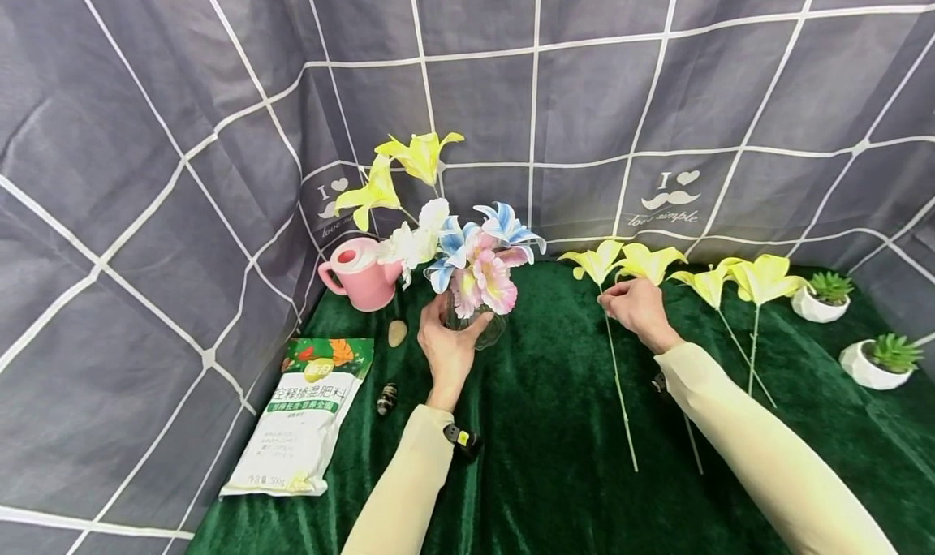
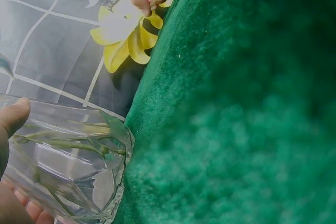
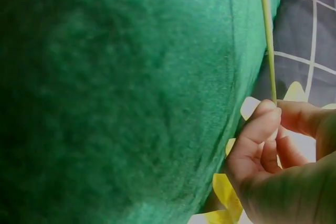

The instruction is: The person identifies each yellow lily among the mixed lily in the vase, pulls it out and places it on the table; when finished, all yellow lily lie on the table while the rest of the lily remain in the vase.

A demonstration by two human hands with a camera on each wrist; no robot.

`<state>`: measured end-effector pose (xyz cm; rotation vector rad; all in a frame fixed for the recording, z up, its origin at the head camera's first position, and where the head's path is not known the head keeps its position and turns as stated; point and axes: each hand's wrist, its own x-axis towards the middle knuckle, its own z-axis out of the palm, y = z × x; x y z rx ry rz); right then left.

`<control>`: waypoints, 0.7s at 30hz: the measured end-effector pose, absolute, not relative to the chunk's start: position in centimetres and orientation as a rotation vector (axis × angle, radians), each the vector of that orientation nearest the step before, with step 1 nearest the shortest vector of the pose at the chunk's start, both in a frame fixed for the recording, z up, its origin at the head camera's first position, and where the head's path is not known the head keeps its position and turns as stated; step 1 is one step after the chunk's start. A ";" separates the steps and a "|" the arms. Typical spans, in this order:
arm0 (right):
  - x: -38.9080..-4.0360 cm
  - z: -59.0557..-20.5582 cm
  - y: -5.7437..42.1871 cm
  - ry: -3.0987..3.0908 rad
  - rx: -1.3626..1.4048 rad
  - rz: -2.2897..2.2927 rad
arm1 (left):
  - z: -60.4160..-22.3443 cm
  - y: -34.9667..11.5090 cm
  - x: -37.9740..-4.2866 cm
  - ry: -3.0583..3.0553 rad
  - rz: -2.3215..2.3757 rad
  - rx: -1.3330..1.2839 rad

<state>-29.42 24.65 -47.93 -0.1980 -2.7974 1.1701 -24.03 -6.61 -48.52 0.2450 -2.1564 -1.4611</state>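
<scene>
My left hand (image 1: 449,348) grips a clear glass vase (image 2: 79,156), its thumb and fingers around the sides. Out of the vase rise yellow lilies (image 1: 420,157), white flowers (image 1: 409,243), blue lilies (image 1: 507,224) and pink flowers (image 1: 485,279); green stems (image 2: 68,144) show through the glass. With thumb and fingertips my right hand (image 1: 637,311) pinches the stem (image 3: 269,40) of a yellow artificial lily (image 1: 595,260), just below its bloom. Beside that hand is another yellow lily (image 1: 650,261), its stem partly hidden by the forearm.
Two more yellow lilies (image 1: 763,279) lie to the right, near two potted succulents (image 1: 821,303). On the left are a pink watering can (image 1: 365,283), a pale stone (image 1: 397,333), a dark striped stone (image 1: 386,398) and a fertilizer bag (image 1: 295,425). Green cloth (image 1: 540,458) covers the table.
</scene>
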 end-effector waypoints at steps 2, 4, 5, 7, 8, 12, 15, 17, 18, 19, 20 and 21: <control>-29.4 -48.0 24.7 -2.809 -0.202 1.170 | -48.5 -6.6 -24.0 -2.163 -1.461 0.248; -29.5 -48.2 24.7 -2.820 -0.201 1.173 | -48.5 -6.6 -24.0 -2.166 -1.463 0.251; -29.5 -48.2 24.7 -2.824 -0.202 1.178 | -48.5 -6.5 -24.0 -2.167 -1.464 0.252; -29.6 -48.4 24.8 -2.828 -0.209 1.202 | -48.5 -6.5 -23.9 -2.167 -1.465 0.253; -29.6 -48.4 24.8 -2.830 -0.213 1.216 | -48.5 -6.5 -23.9 -2.164 -1.468 0.252; -29.6 -48.4 24.8 -2.834 -0.226 1.247 | -48.6 -6.6 -24.0 -2.155 -1.471 0.245; -29.6 -48.3 24.8 -2.839 -0.233 1.247 | -48.6 -6.6 -24.0 -2.148 -1.472 0.238; -29.5 -48.1 24.8 -2.845 -0.234 1.256 | -48.6 -6.6 -24.0 -2.146 -1.472 0.235; -29.4 -48.0 24.8 -2.848 -0.232 1.262 | -48.6 -6.6 -24.0 -2.146 -1.468 0.234; -29.4 -47.9 24.8 -2.851 -0.232 1.266 | -48.6 -6.6 -24.1 -2.146 -1.466 0.234; -29.3 -47.8 24.8 -2.853 -0.236 1.268 | -48.6 -6.6 -24.0 -2.147 -1.464 0.235; -29.2 -47.7 24.8 -2.853 -0.240 1.263 | -48.6 -6.6 -24.0 -2.148 -1.462 0.237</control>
